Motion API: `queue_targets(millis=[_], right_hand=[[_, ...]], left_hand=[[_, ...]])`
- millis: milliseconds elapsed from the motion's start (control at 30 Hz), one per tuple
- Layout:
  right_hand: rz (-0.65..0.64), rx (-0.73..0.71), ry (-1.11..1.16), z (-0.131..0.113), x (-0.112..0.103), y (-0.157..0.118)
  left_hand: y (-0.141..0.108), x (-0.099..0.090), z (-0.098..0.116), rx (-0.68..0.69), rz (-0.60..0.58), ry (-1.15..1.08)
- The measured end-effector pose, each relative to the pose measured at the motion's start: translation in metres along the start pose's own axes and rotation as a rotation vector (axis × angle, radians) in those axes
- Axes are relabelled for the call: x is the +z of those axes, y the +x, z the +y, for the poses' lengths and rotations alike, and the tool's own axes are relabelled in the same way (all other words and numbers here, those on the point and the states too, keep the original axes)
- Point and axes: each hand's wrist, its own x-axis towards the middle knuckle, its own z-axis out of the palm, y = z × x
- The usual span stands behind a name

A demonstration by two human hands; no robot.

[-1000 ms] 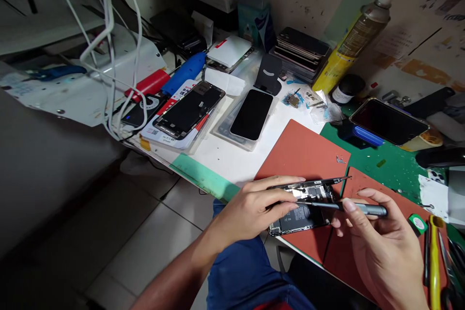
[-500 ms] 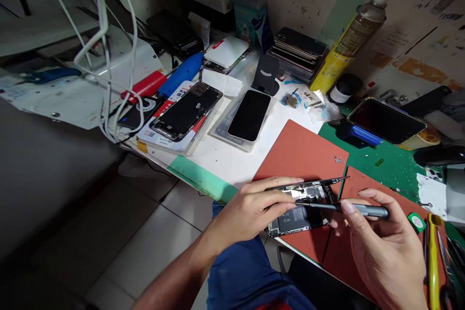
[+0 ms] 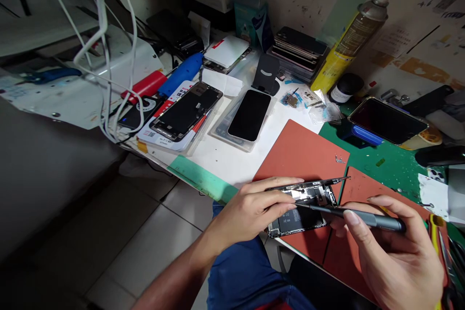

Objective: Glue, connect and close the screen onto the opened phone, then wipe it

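Note:
An opened smartphone [image 3: 301, 220] lies near the front edge of the bench, its battery and inner boards exposed. Its lifted screen panel [image 3: 329, 181] stands tilted along the far side. My left hand [image 3: 254, 208] grips the phone's left end, thumb and fingers closed around it and the panel. In my right hand [image 3: 392, 247] is a slim grey screwdriver [image 3: 378, 219], held nearly level between thumb and fingers. Its thin shaft reaches left across the phone to my left fingertips. Whether the tip touches a part there, I cannot tell.
Under the phone are reddish-brown mats [image 3: 290, 150] on a green mat [image 3: 385, 169]. Behind lie a black-screened phone [image 3: 250, 115], a loose screen [image 3: 187, 110], stacked phones [image 3: 300, 48] and a yellow spray can [image 3: 348, 38]. Yellow-handled pliers [image 3: 435, 232] rest at right; white cables [image 3: 105, 58] hang left.
My right hand has shifted right and slightly down with the screwdriver, whose handle now slopes more downward to the right. My left hand and the phone have stayed in place.

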Motion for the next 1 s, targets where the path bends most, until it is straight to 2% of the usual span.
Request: queue_targets(millis=[467, 1000], right_hand=[[0.016, -0.046, -0.054, -0.002, -0.005, -0.012], [-0.015, -0.058, -0.058, 0.001, -0.008, -0.008]], left_hand=[[0.004, -0.001, 0.002, 0.019, 0.025, -0.034], [0.002, -0.001, 0.002, 0.003, 0.023, -0.038]])
